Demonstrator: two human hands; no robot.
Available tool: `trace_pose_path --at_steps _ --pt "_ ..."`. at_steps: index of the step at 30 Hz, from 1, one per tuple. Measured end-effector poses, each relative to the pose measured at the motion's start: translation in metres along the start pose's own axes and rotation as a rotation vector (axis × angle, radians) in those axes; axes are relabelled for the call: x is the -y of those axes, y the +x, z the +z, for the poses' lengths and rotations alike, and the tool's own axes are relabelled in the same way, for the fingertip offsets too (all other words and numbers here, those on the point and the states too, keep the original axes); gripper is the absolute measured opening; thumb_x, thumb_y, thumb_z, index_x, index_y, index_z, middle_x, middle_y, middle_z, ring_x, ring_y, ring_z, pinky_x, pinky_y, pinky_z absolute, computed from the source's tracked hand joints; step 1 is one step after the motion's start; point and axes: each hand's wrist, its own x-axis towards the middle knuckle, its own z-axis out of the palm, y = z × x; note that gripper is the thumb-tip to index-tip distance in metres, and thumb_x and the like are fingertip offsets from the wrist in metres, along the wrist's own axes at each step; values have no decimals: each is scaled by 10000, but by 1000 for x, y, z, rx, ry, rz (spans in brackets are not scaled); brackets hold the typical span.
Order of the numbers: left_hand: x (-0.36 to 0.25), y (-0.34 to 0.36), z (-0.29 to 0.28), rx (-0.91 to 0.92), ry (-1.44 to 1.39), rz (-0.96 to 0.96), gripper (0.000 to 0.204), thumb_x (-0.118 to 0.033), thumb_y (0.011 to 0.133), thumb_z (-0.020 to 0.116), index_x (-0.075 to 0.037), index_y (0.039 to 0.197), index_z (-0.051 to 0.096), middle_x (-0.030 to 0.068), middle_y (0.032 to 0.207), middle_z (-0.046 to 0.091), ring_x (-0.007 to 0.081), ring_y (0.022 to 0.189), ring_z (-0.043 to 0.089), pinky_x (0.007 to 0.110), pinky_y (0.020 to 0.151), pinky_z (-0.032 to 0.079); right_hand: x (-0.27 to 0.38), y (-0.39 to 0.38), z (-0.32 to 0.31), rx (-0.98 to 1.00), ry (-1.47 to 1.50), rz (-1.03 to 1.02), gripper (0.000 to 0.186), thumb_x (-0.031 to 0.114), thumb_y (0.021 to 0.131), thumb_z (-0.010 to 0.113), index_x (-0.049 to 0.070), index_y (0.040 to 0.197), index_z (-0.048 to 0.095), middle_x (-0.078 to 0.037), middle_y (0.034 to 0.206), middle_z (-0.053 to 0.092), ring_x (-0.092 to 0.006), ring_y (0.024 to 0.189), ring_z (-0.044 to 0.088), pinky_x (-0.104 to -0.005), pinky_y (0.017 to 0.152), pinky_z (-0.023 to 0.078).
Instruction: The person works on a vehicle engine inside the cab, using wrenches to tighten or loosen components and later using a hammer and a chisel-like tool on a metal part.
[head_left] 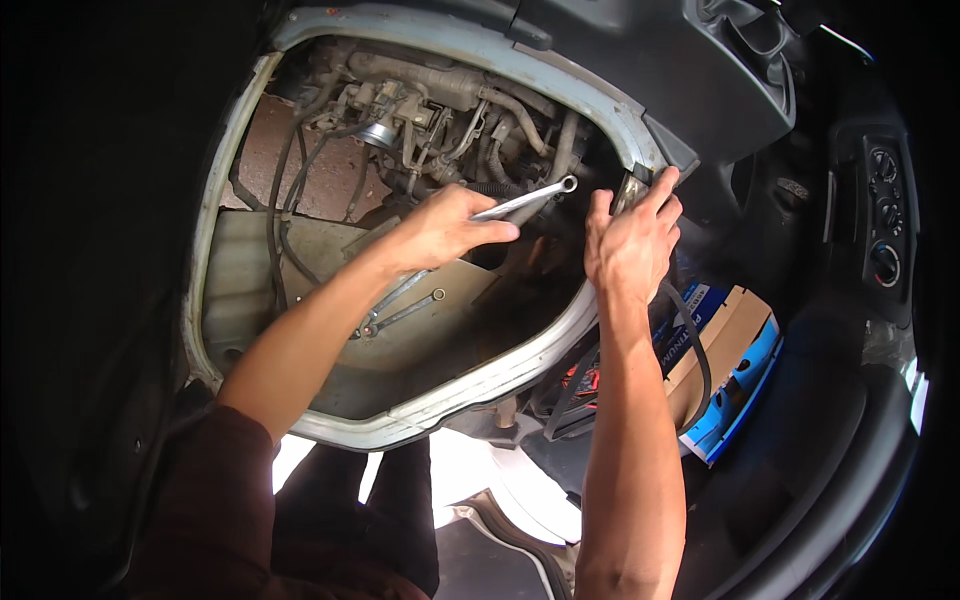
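Note:
My left hand is closed around a silver ring-ended wrench, its ring end pointing right over the engine opening. My right hand is closed over the right corner of the opening's pale metal rim, thumb and fingers on either side of it. A dull metal piece shows between thumb and forefinger; whether it belongs to the rim I cannot tell. Below my left wrist, more wrenches lie on a beige panel inside the opening.
Dusty engine parts and black hoses fill the opening's far side. To the right stands a blue and brown cardboard box, with a loose black rubber strip beside it. The dashboard controls are at far right.

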Motion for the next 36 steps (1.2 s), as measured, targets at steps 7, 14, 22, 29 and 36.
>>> trace_pose_path --at_steps 7,14,22,29,36 --pt "-8 44 87 -2 -448 -75 400 -372 1006 723 -2 858 750 4 650 627 102 632 588 321 592 468 -5 5 4 -22 103 -6 694 433 1105 444 29 1643 273 -294 1540 446 -487 1381 486 -540 1150 442" --pt "-15 97 119 -392 44 268 296 -190 992 605 57 940 760 285 927 760 335 904 778 503 833 573 -8 6 9 -50 76 -34 677 441 1122 377 17 1640 271 -315 1543 450 -528 1330 521 -558 1126 446" --pt "-28 124 91 -44 -54 -12 306 -197 924 725 77 1058 755 236 957 777 266 901 762 435 794 576 -3 5 5 1 79 12 676 422 1121 412 23 1646 259 -298 1556 425 -495 1395 466 -547 1143 444" --pt "-31 122 102 -183 50 108 361 -239 850 761 79 1022 759 346 1058 717 423 1079 743 492 887 589 -7 6 7 -10 62 -26 680 431 1122 394 15 1640 248 -330 1534 436 -515 1362 488 -552 1132 444" --pt "-35 127 95 -220 86 156 403 -363 840 801 35 899 776 290 930 744 361 911 779 467 785 568 -14 6 14 -64 79 -114 676 450 1130 347 -19 1612 283 -383 1447 494 -526 1293 542 -546 1119 423"
